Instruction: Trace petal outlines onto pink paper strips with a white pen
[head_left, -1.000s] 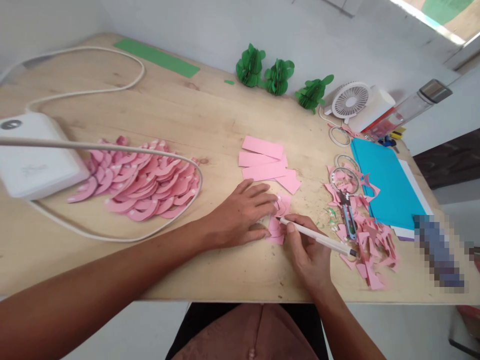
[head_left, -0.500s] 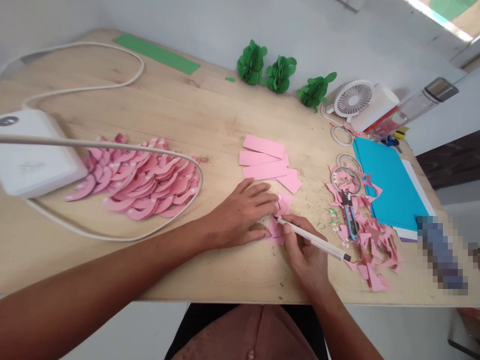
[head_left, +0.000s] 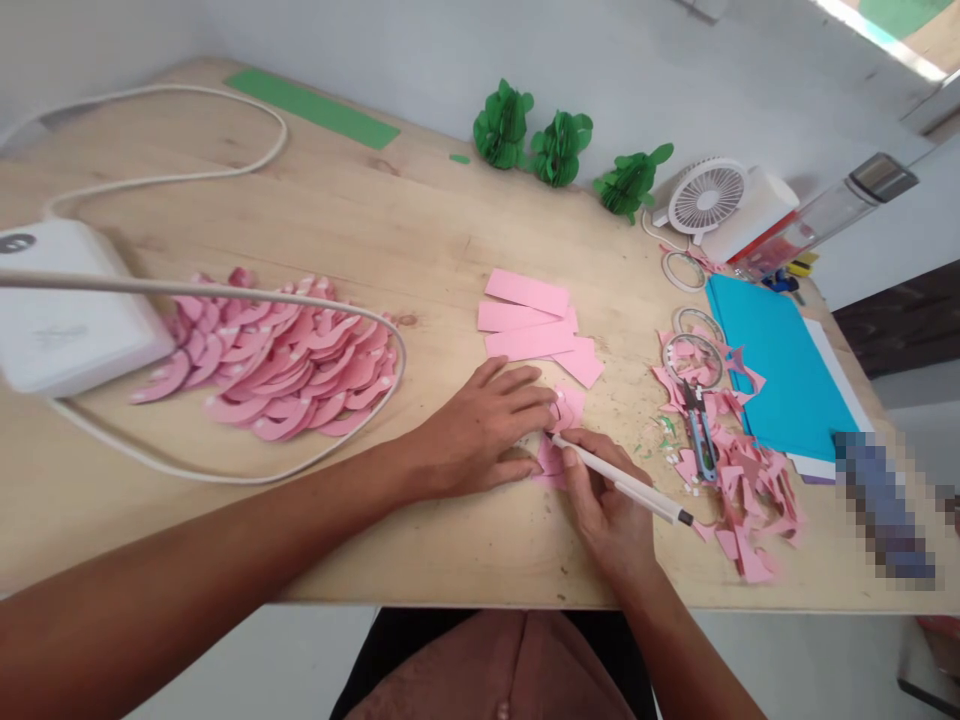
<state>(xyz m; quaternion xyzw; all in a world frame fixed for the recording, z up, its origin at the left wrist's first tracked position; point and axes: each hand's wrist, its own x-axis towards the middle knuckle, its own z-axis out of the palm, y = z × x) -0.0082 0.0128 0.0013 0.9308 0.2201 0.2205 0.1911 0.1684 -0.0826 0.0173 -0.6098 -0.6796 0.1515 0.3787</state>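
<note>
My right hand [head_left: 613, 500] grips a white pen [head_left: 622, 477], its tip down on a pink paper piece [head_left: 571, 408] near the table's front. My left hand [head_left: 495, 430] lies over the same paper with its fingers stretched out, covering much of it. A curved shape shows on the paper by my left fingertips; its full outline is hidden. Just beyond my hands lie several pink paper strips [head_left: 529, 341], partly overlapping. Farther left, a heap of curved pink paper cutouts [head_left: 300, 370] rests inside a loop of cable.
A white box-shaped device [head_left: 75, 310] and its cable [head_left: 315, 297] occupy the left. Right of my hands are pink scraps [head_left: 750, 490], small snips [head_left: 701, 440], tape rolls [head_left: 691, 360] and blue sheets [head_left: 780, 365]. Green paper shapes [head_left: 561, 148] and a small fan [head_left: 706, 197] stand along the wall.
The pen has shifted slightly left and its back end now sits a little differently, with my right hand moving along. My left hand stays in place.
</note>
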